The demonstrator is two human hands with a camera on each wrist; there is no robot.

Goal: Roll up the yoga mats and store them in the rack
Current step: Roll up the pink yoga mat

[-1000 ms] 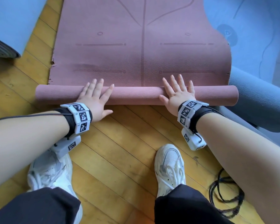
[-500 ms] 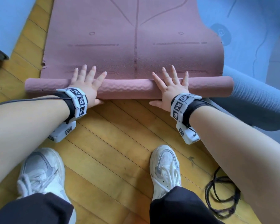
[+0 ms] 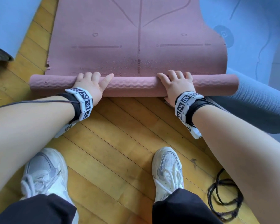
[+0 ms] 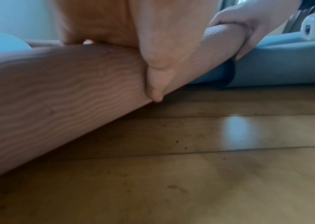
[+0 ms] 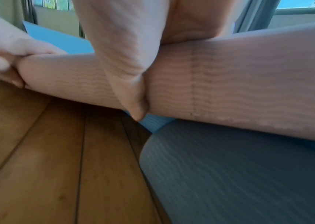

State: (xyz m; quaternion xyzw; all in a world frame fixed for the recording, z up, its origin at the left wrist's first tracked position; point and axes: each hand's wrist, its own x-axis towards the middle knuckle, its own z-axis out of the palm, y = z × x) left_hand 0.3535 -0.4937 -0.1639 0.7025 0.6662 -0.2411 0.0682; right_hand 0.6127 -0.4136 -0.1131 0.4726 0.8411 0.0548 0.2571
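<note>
A pink yoga mat (image 3: 136, 38) lies flat on the wooden floor, and its near end is wound into a ribbed roll (image 3: 132, 85) across the view. My left hand (image 3: 90, 83) grips the roll left of centre, fingers curled over its far side. My right hand (image 3: 176, 83) grips it right of centre the same way. In the left wrist view my left thumb (image 4: 156, 78) presses the near face of the roll (image 4: 57, 91). The right wrist view shows my right thumb (image 5: 133, 91) against the roll (image 5: 248, 83). No rack is in view.
A rolled grey-blue mat (image 3: 257, 107) lies against the right end of the pink roll. Light blue mats lie flat at the upper right (image 3: 249, 29) and upper left (image 3: 11, 21). A coil of black cable (image 3: 225, 199) sits by my right shoe (image 3: 168, 168).
Both hands lay flat on the roll with straight fingers; now their fingers are curled over its far side. The roll has moved further up the mat.
</note>
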